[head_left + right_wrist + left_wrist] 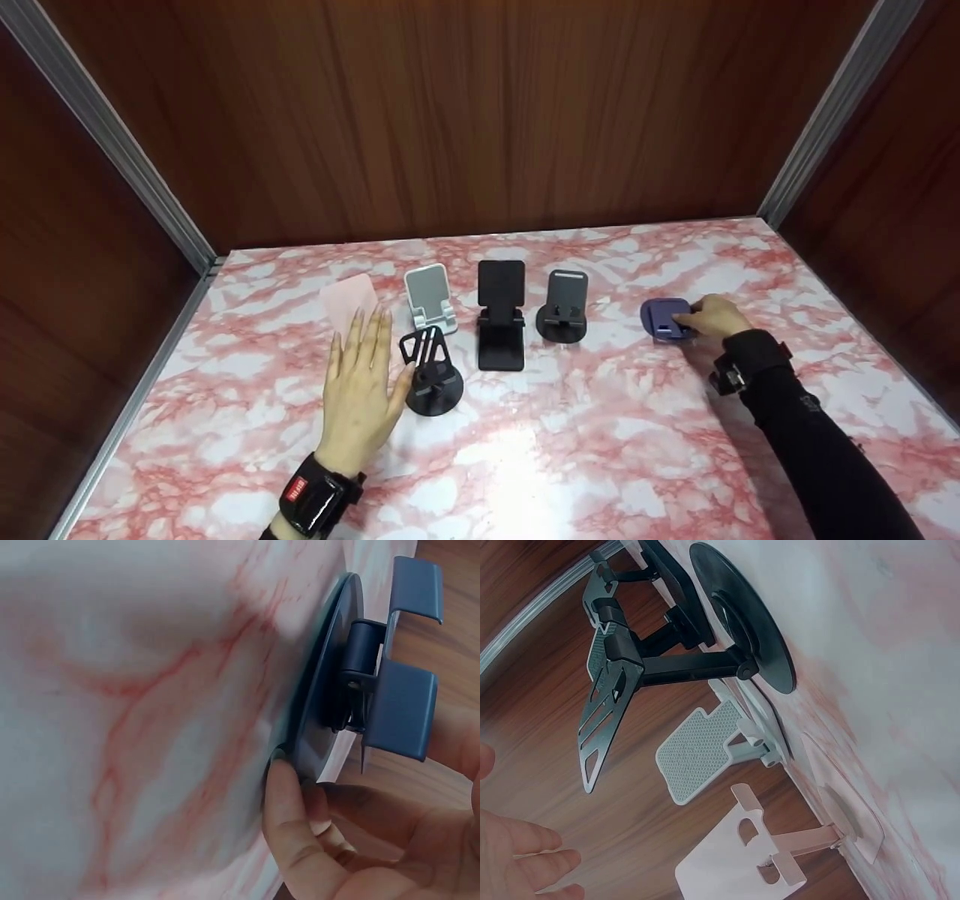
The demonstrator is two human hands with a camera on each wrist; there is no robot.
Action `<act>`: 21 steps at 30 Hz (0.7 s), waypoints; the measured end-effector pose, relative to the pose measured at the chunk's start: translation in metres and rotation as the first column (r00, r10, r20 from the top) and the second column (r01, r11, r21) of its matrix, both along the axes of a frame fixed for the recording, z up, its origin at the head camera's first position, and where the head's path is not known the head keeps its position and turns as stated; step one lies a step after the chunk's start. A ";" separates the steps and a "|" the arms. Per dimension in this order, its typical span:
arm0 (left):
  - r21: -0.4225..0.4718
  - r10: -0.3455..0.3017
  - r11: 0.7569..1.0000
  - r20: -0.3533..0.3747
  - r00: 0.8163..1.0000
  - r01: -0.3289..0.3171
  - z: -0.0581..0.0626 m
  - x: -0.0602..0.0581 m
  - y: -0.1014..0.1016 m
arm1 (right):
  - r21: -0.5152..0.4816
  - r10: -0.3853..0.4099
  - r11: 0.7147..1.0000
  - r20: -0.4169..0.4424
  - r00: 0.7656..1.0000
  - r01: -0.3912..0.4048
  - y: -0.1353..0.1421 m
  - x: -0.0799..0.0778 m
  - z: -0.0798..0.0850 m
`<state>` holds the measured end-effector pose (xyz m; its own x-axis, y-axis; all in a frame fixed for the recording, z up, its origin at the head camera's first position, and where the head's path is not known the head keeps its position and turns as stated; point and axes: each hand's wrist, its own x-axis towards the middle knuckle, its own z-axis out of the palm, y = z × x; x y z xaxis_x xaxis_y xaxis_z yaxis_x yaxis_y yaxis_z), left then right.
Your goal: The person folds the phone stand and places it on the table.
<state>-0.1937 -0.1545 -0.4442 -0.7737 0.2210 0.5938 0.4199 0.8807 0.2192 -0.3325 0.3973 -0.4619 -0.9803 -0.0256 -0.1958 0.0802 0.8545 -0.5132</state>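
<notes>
At the right, my right hand (718,318) pinches a dark purple-blue phone stand (661,320), folded low over its round base. In the right wrist view, curled fingers (289,814) grip the rim of that base, close to the tabletop. My left hand (358,390) is held with its fingers straight and holds nothing. Beside its thumb is a black slotted phone stand (433,386) with a round base. Beyond its fingertips a pink phone stand (349,296) is partly covered by the hand; the left wrist view shows its cradle (735,855) from the side.
A white-and-grey phone stand (429,292), a tall black phone stand (501,315) and a dark grey phone stand (566,304) stand across the middle of the pink marbled table (600,435). Brown wood-grain panels (480,112) with metal corner rails enclose the back and sides.
</notes>
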 end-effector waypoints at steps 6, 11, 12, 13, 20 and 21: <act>0.004 0.009 1.000 0.025 1.000 -0.009 0.002 0.000 -0.001 | 0.055 0.031 0.998 -0.061 0.998 -0.028 0.045 -0.048 -0.062; 0.006 0.007 1.000 0.036 0.999 -0.007 0.002 0.001 -0.001 | 0.096 0.033 0.995 -0.080 0.996 -0.025 0.042 -0.046 -0.060; 0.005 0.007 1.000 0.035 0.999 -0.007 0.002 0.001 -0.001 | 0.103 0.027 0.995 -0.093 0.995 -0.017 0.035 -0.041 -0.055; 0.005 0.007 1.000 0.036 0.999 -0.007 0.002 0.002 0.000 | 0.119 0.025 0.993 -0.111 0.993 -0.012 0.029 -0.036 -0.048; -0.003 0.008 1.000 0.028 1.000 -0.008 0.002 0.002 0.002 | 0.241 0.044 0.971 -0.128 0.991 -0.012 -0.013 0.004 0.004; -0.003 0.007 1.000 0.025 1.000 -0.007 0.001 0.002 0.002 | 0.250 0.043 0.968 -0.121 0.992 -0.011 -0.019 0.009 0.011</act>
